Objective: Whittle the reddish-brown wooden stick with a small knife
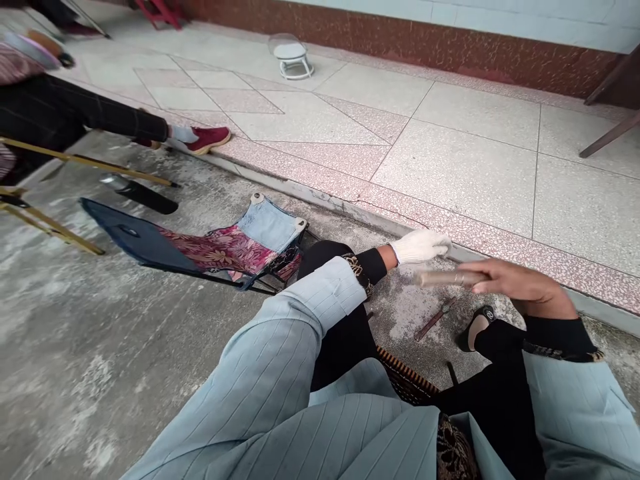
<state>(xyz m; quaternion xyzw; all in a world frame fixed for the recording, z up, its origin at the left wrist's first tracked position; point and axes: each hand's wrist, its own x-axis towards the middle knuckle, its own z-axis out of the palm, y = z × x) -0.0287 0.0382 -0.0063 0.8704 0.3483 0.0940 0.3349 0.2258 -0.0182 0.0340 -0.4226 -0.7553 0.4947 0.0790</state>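
My left hand, in a white knitted glove, reaches over the raised step's edge with its fingers curled together. What it holds, if anything, is hidden. My bare right hand grips one end of a short beige stick, blurred by motion. The stick points left, just below the gloved fingers, and looks like wood. On the concrete below lies a thin reddish-brown tool or bar, touched by neither hand.
To my left stands a low folding chair with patterned fabric. Beyond it lie a black bottle and another person's outstretched leg with a red shoe. A small white stool stands on the tiled step.
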